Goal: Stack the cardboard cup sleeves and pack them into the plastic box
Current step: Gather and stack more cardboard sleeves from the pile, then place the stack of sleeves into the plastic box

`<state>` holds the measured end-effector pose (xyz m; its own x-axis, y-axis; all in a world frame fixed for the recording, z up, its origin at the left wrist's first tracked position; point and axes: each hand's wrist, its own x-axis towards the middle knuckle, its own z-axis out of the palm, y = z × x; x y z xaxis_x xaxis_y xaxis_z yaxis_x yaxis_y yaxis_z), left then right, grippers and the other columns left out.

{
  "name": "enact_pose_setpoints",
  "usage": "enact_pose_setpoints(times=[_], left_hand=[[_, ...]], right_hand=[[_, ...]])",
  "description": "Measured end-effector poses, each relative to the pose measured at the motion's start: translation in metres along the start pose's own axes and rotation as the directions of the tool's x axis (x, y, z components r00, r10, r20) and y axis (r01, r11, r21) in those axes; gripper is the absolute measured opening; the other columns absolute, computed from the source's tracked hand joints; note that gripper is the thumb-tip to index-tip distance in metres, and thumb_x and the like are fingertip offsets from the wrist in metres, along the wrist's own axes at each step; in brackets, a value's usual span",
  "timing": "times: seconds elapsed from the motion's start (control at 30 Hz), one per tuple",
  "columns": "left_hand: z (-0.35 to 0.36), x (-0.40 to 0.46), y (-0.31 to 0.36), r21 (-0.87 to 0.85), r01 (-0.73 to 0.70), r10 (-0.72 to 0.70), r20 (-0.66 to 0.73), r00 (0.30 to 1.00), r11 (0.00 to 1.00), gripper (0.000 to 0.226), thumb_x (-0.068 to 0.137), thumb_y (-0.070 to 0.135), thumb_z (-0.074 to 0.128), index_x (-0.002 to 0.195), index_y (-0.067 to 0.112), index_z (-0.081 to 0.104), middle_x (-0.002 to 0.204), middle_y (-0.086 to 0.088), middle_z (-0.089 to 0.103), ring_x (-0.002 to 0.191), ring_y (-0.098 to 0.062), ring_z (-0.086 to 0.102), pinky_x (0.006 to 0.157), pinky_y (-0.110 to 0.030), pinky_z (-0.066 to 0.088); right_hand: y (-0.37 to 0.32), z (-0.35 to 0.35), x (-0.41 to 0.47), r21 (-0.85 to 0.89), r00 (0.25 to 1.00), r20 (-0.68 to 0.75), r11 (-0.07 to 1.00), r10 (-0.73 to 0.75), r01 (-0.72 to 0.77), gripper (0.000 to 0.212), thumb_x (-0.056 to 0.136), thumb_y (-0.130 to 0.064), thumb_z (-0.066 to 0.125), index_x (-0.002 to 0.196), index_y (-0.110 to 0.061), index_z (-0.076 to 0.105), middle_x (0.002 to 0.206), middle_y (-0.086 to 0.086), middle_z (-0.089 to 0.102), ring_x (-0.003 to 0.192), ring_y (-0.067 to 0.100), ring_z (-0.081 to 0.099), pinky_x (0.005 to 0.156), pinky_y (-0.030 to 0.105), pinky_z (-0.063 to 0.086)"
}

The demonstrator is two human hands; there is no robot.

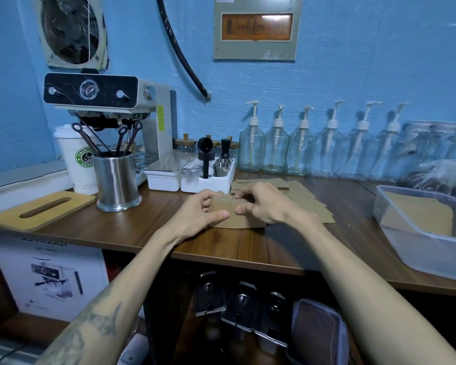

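Observation:
A small stack of flat brown cardboard cup sleeves stands on edge on the wooden counter, held between both hands. My left hand grips its left end, thumb in front. My right hand grips its right end, fingers over the top edge. More loose sleeves lie spread flat behind and right of the hands. The clear plastic box sits at the right edge with brown sleeves lying inside it.
A steel utensil cup, a paper coffee cup and an espresso machine stand at the left. White trays with tools sit behind the hands. Several pump bottles line the wall. A wooden-lidded tissue box lies far left.

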<state>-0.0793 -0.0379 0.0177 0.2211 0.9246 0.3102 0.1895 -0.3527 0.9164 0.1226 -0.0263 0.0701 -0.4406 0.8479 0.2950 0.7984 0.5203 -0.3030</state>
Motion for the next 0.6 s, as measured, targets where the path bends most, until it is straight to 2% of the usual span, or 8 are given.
enact_pose_setpoints(times=[0.07,0.17,0.27,0.33,0.43,0.5,0.6], left_hand=[[0.001,0.000,0.001,0.001,-0.010,0.010,0.005,1.000,1.000,0.037,0.082,0.005,0.077,0.115,0.009,0.060,0.109,-0.012,0.073,0.087,-0.015,0.068,0.061,-0.015,0.050],[0.003,0.001,0.001,0.021,-0.036,0.036,0.012,0.999,0.999,0.038,0.079,0.012,0.081,0.111,0.014,0.062,0.103,-0.009,0.072,0.083,-0.018,0.062,0.074,-0.023,0.051],[0.013,0.003,0.011,0.015,-0.054,0.054,-0.004,0.999,0.998,0.038,0.079,0.009,0.079,0.112,0.014,0.061,0.090,-0.003,0.061,0.074,-0.017,0.050,0.073,-0.018,0.048],[0.029,0.009,0.024,0.014,-0.088,0.088,0.038,0.995,0.996,0.036,0.083,0.007,0.075,0.115,0.012,0.060,0.095,-0.005,0.065,0.076,-0.018,0.055,0.074,-0.017,0.050],[0.067,0.025,0.046,0.012,-0.180,0.177,0.142,0.974,0.984,0.026,0.089,0.006,0.068,0.111,0.017,0.061,0.103,-0.011,0.071,0.087,-0.020,0.068,0.082,-0.029,0.053],[0.100,0.037,0.060,0.008,-0.215,0.210,0.175,0.962,0.977,0.021,0.091,0.010,0.066,0.110,0.018,0.061,0.104,-0.014,0.072,0.091,-0.022,0.071,0.077,-0.035,0.055],[0.160,0.051,0.076,-0.028,-0.204,0.206,0.191,0.960,0.978,0.016,0.096,0.009,0.058,0.112,0.007,0.059,0.101,-0.017,0.070,0.084,-0.018,0.068,0.057,-0.021,0.052]], right_hand=[[-0.002,-0.001,-0.006,-0.035,1.000,-0.014,0.999,-0.006,0.005,0.021,0.088,-0.035,0.072,0.106,-0.026,0.067,0.099,-0.002,0.069,0.093,0.021,0.058,0.075,0.030,0.041],[-0.002,-0.013,-0.018,-0.071,1.000,-0.022,0.997,0.002,-0.004,0.019,0.090,-0.035,0.068,0.104,-0.021,0.064,0.100,0.002,0.069,0.092,0.025,0.058,0.074,0.033,0.044],[0.008,-0.045,-0.037,-0.062,0.996,-0.072,0.996,0.059,-0.063,0.022,0.092,-0.033,0.067,0.110,-0.021,0.061,0.109,0.003,0.068,0.098,0.024,0.059,0.076,0.034,0.044],[0.021,-0.072,-0.053,-0.021,0.990,-0.105,0.995,0.095,-0.098,0.020,0.092,-0.031,0.067,0.109,-0.022,0.062,0.108,0.002,0.069,0.101,0.023,0.061,0.082,0.035,0.047],[0.048,-0.112,-0.085,-0.015,0.972,-0.176,0.986,0.158,-0.164,0.021,0.093,-0.028,0.066,0.111,-0.018,0.063,0.103,0.000,0.067,0.096,0.020,0.060,0.078,0.032,0.044],[0.071,-0.134,-0.109,-0.030,0.951,-0.231,0.975,0.207,-0.219,0.021,0.093,-0.027,0.065,0.112,-0.017,0.063,0.104,0.001,0.068,0.097,0.019,0.060,0.078,0.031,0.043],[0.107,-0.162,-0.146,-0.011,0.901,-0.319,0.950,0.292,-0.312,0.017,0.092,-0.025,0.066,0.108,-0.020,0.063,0.103,0.002,0.069,0.097,0.019,0.060,0.079,0.030,0.043]])
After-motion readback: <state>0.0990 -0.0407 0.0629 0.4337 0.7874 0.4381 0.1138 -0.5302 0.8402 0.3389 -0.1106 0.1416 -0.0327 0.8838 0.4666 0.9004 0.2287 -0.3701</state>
